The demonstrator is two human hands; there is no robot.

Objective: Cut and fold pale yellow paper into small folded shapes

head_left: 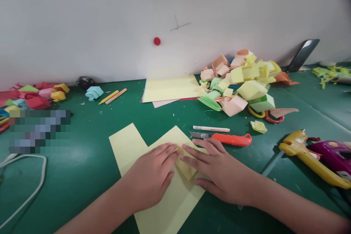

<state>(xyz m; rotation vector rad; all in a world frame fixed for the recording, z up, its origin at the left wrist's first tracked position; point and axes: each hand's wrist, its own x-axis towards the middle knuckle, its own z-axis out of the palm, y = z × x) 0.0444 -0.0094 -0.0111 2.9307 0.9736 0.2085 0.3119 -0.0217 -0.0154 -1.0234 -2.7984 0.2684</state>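
Observation:
Pale yellow paper point(164, 212) lies under both of my hands, and some of it reaches out to the upper left. A small folded yellow paper piece point(188, 168) rests on it between the hands. My left hand point(155, 175) lies palm down, its fingers stretched out and the tips at the folded piece. From the other side, the spread fingers of my right hand point(216, 172) touch the same piece. Just beyond that hand is a utility knife point(231, 139) with an orange handle and its blade out. A white pen point(211, 128) lies behind the knife.
Stacked colored sheets point(171, 89) lie by the wall. A heap of folded papers point(246, 80) stands right of them, near scissors point(274, 117). A yellow glue gun point(309, 157) lies at right. At left are colorful paper pieces point(38, 97), two crayons point(112, 97) and a white cable point(41, 179).

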